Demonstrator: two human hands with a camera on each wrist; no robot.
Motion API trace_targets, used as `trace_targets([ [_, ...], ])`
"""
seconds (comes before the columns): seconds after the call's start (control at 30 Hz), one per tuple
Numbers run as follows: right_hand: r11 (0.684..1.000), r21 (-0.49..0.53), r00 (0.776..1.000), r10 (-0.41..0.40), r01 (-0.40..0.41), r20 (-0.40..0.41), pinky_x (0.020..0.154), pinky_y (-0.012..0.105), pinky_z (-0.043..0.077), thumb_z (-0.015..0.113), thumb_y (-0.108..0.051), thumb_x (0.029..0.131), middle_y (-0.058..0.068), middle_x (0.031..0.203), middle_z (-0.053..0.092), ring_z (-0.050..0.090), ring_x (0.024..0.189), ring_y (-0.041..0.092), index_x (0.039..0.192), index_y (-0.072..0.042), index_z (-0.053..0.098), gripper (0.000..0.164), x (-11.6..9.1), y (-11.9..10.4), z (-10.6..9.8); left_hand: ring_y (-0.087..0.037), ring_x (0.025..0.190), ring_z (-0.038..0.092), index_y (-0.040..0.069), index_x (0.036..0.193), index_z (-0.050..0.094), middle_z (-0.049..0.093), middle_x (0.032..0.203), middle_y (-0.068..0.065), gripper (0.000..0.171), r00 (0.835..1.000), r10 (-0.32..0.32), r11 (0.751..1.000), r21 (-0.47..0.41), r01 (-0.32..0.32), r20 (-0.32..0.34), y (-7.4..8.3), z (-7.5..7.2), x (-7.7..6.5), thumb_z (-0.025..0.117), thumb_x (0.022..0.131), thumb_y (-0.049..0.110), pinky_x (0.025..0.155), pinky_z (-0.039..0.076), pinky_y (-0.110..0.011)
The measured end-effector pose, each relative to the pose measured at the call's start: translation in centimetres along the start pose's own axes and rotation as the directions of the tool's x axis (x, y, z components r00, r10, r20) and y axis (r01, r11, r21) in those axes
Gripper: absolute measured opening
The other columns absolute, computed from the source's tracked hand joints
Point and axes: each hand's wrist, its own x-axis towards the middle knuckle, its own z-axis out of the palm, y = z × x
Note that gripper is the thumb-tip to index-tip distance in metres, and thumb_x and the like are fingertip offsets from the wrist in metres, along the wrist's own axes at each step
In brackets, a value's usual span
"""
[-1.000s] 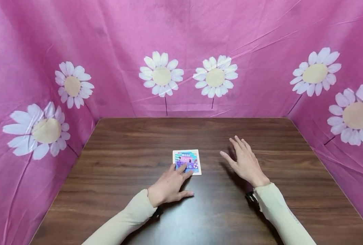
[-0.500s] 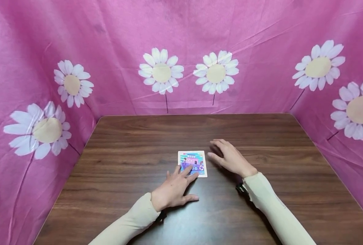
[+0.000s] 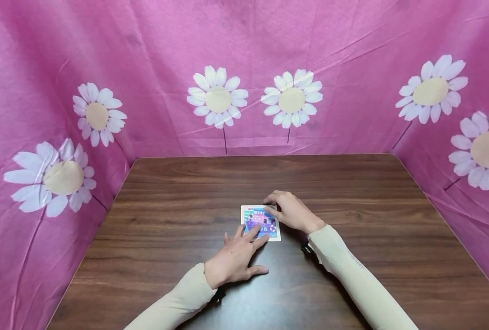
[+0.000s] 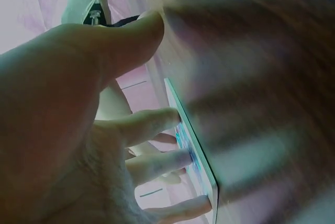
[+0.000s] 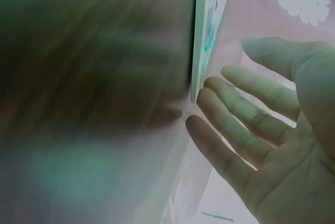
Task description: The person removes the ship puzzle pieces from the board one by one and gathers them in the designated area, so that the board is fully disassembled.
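A thin square picture board (image 3: 259, 218) with a white border and a cartoon ship lies flat on the brown table. My left hand (image 3: 233, 257) rests on its near part, fingers spread and fairly straight, thumb out to the side over the wood. In the left wrist view several fingertips touch the printed face of the board (image 4: 204, 165). My right hand (image 3: 293, 211) is at the far right corner, fingers loosely bent, overlapping that corner in the head view. The right wrist view has its fingertips right by the corner of the board (image 5: 199, 51), the thumb apart from the fingers.
The wood-grain table (image 3: 166, 192) spreads out around the board on all sides. Beyond its far and side edges hangs a pink curtain (image 3: 158, 55) printed with large white daisies. Dark straps (image 3: 307, 248) show at both wrists.
My right hand has come leftward from the open table to the board's far right corner, its fingers bending more. My left hand stays on the board; the whole view has shifted slightly.
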Motion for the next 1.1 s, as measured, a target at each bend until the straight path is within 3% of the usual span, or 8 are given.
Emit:
trace_targets([
  [0.13,0.999,-0.036,1.0,-0.012,0.012,0.013,0.091,0.045,0.058,0.072,-0.022,0.099,0.004,0.109,0.076,0.071,0.101,0.021,0.116,-0.008,0.077,0.023,0.7,-0.4,0.3,-0.055,0.15,0.035,0.024,0.16,0.045,0.032,0.172,-0.011,0.08,1.0,0.011,1.0,-0.001,-0.011,-0.014,0.0,0.1,0.0,0.071,0.093,0.059,0.098,0.042,-0.083],
  [0.33,1.0,-0.007,0.998,0.013,-0.013,0.059,0.093,0.045,0.057,0.075,-0.022,0.097,0.005,0.11,0.073,0.07,0.101,0.023,0.113,-0.008,0.078,0.022,1.5,-1.1,0.5,-0.055,0.147,0.038,0.023,0.159,0.046,0.034,0.17,-0.012,0.08,0.998,0.026,0.999,0.02,-0.025,-0.05,-0.1,0.1,0.1,0.072,0.091,0.058,0.095,0.044,-0.082],
  [0.63,0.998,-0.034,0.99,0.047,-0.043,0.131,0.101,0.051,0.055,0.075,-0.026,0.097,0.003,0.118,0.067,0.066,0.114,0.026,0.121,-0.012,0.076,0.028,1.9,-1.8,1.4,-0.052,0.148,0.038,0.025,0.16,0.044,0.032,0.171,-0.011,0.081,0.999,0.016,0.999,0.035,-0.015,-0.032,-0.1,0.3,0.1,0.07,0.092,0.061,0.096,0.043,-0.082],
  [1.1,0.999,-0.005,0.992,0.04,-0.04,0.122,0.102,0.05,0.054,0.076,-0.02,0.094,0.004,0.118,0.065,0.063,0.117,0.026,0.12,-0.01,0.075,0.027,1.9,-2.5,1.6,-0.05,0.149,0.036,0.025,0.161,0.043,0.03,0.173,-0.01,0.08,0.999,0.008,0.999,0.054,-0.007,-0.034,0.0,0.5,0.3,0.069,0.093,0.06,0.095,0.043,-0.083],
])
